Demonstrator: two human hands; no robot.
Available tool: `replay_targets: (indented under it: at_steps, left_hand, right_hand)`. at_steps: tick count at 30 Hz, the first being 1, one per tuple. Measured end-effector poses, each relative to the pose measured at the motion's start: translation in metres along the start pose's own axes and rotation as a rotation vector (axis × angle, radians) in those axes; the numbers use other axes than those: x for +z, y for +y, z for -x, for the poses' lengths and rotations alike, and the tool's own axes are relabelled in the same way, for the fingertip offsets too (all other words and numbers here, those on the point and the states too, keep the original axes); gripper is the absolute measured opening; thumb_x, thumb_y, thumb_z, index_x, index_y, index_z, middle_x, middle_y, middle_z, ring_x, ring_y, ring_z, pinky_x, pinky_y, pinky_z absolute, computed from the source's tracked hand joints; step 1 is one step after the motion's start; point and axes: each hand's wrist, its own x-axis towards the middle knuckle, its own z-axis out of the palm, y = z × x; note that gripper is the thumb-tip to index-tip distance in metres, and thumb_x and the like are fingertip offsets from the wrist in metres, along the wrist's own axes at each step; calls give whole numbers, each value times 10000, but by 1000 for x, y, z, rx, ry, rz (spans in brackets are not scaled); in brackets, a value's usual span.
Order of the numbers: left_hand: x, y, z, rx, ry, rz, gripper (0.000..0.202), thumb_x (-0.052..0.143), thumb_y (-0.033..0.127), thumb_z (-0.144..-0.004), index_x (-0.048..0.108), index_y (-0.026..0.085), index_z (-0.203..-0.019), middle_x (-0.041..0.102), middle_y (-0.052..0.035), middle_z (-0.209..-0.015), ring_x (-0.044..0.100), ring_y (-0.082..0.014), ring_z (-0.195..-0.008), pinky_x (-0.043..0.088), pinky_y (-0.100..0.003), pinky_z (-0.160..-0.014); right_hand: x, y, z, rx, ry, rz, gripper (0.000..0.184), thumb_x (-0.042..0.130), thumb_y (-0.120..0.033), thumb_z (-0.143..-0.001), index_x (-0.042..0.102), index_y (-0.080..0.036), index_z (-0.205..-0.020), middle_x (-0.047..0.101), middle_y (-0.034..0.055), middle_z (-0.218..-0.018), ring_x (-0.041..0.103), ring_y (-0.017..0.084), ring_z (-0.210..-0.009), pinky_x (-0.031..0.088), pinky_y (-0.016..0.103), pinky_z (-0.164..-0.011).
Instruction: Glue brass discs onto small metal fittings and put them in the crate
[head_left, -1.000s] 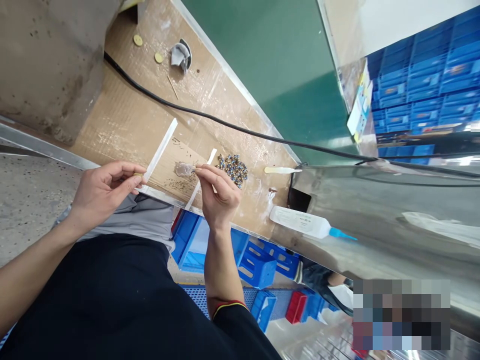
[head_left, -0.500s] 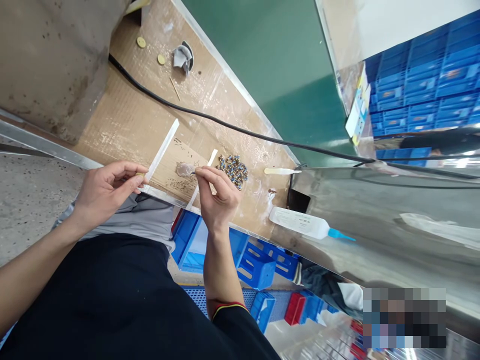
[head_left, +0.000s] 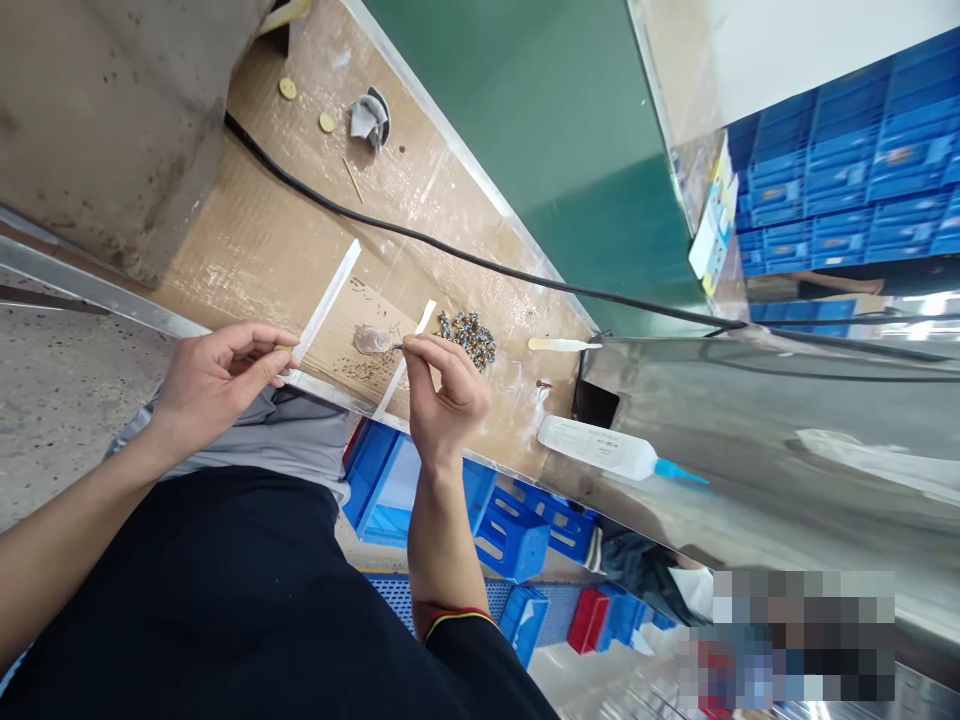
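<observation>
Both my hands pinch small pieces at the counter (head_left: pixel 262 250).
My left hand (head_left: pixel 210 382), thumb against fingers, grips a yellowish piece (head_left: pixel 283 349) at its two o'clock. My right hand (head_left: pixel 448 402) nips a tiny dark piece (head_left: pixel 398 346), too small to make out, at its ten o'clock, just beside a clear patch (head_left: pixel 371 340); a metallic pile (head_left: pixel 470 338) sits at its one o'clock.

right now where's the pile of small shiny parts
In the head view, the pile of small shiny parts lies on the bench just beyond the right hand, right of a white strip and this side of the black cable.
</observation>
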Motion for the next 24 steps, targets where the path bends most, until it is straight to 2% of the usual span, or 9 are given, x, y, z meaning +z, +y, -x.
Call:
replay_targets:
  at_steps: [6,11,16,24]
  left_hand:
    - [0,-1,1,3,0,6,196,835,299,-1022,900,268,-1204,911,7,-1033,881,-153,-871,710,-199,-838]
    - [0,-3,1,1,-6,31,212,836,332,-1031,895,251,-1218,910,-5,-1037,888,-174,-916,723,-221,-841]
    - [1,-3,0,7,-7,24,199,832,321,-1033,896,255,-1210,910,5,-1031,884,-158,-901,711,-199,-842]
    - [-1,3,4,4,2,22,193,837,295,-1026,921,266,-1198,904,1,-983,866,-155,-852,708,-208,-837]
  right_hand:
    - [2,-1,3,-125,-50,24,256,723,-138,-1115,874,-318,-1217,893,39,-1173,863,214,-1074,713,412,-977]
    - [1,-1,3,-69,-16,-1,205,749,-171,-1107,879,-319,-1163,894,25,-1119,868,216,-1049,722,405,-966]
    - [2,0,3,2,-54,-22,179,741,-217,-1118,882,-326,-1134,897,18,-1119,872,222,-1063,727,414,-990]
    - [3,-1,4,-39,-10,23,175,740,-203,-1120,874,-314,-1141,895,23,-1117,872,220,-1058,732,412,-980]
